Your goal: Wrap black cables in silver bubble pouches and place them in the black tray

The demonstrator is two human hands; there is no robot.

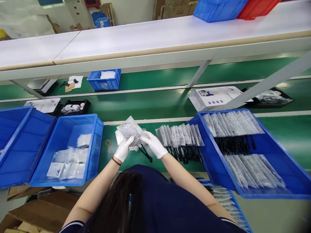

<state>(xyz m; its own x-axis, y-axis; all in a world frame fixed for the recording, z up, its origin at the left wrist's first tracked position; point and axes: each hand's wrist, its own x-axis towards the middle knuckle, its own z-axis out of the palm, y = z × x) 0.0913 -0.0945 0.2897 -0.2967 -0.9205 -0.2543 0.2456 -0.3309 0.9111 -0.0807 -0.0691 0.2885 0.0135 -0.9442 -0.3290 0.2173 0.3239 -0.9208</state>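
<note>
Both my hands wear white gloves and meet at a silvery bubble-wrap pouch [129, 130] with a black cable [146, 153] hanging from its lower edge. My left hand [123, 148] grips the pouch at its lower left, thumb on top. At its right side my right hand [153, 142] has its fingers closed on the edge. White and clear packets [120, 137] lie beneath the pouch. Just right of my right hand, a row of similar pouches [179, 135] leans side by side on the green surface, black cables toward me. A yellow rubber band [108, 142] lies left of my left hand.
A blue bin [98, 142] with bagged packets stands at left, beside another blue bin [29, 142]. The blue bin at right [295, 176] holds two rows of pouches. A white shelf [145, 37] crosses above the green bench, on a slanted metal support [274, 79].
</note>
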